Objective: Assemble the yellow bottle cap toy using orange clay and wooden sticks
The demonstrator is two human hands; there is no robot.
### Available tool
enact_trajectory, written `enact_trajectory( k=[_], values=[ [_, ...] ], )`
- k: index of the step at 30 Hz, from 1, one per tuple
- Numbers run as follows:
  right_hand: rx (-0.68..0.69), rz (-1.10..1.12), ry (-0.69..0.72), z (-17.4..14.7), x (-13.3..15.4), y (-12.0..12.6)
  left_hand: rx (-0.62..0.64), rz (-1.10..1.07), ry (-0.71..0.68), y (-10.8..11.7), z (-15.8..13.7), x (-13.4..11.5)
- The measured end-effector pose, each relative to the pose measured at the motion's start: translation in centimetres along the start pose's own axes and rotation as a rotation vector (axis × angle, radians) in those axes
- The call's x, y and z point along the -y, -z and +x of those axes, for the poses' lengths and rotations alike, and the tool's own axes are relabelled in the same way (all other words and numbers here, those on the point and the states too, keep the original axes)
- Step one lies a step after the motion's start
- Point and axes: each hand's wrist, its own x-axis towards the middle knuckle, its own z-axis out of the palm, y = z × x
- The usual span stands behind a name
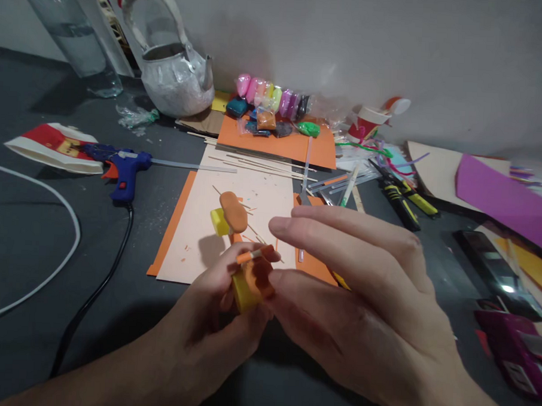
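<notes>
My left hand (221, 308) is closed around a small craft model of orange and yellow clay-like pieces (247, 292), with orange strips joining its parts. Its far end shows a rounded orange piece (233, 212) beside a yellow one (219, 222), and a thin stick pokes out there. My right hand (365, 297) is held over the near end, fingers stretched out and apart. Its thumb tip is at the near orange piece; whether it presses on it I cannot tell. Beneath the model lies a pale board (178, 262) with thin wooden sticks and orange scraps.
A blue glue gun (127, 176) with a black cord lies left. Behind stand a metal kettle (172, 82) and a water bottle (76, 39). Wrapped clay packs (275, 101) sit on orange card. Yellow-black pliers (399, 196), purple sheet (500, 195) and a purple tool (513, 351) lie right.
</notes>
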Motion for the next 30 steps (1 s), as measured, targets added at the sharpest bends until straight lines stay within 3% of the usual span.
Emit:
enact_trajectory(
  k=[4,17,27,30],
  values=[
    [-0.015,0.021,0.032,0.1,0.1,-0.4,-0.010,0.020,-0.034,0.0,-0.4,0.7],
    [-0.015,0.126,-0.082,0.2,0.4,-1.0,0.027,0.044,0.030,0.4,-0.7,1.3],
    [0.018,0.028,0.052,0.5,-0.1,-0.2,-0.039,0.122,-0.062,0.2,-0.3,0.3],
    [0.007,0.035,0.016,0.6,0.1,-0.3,-0.040,0.108,-0.051,0.2,-0.4,0.3]
  ],
)
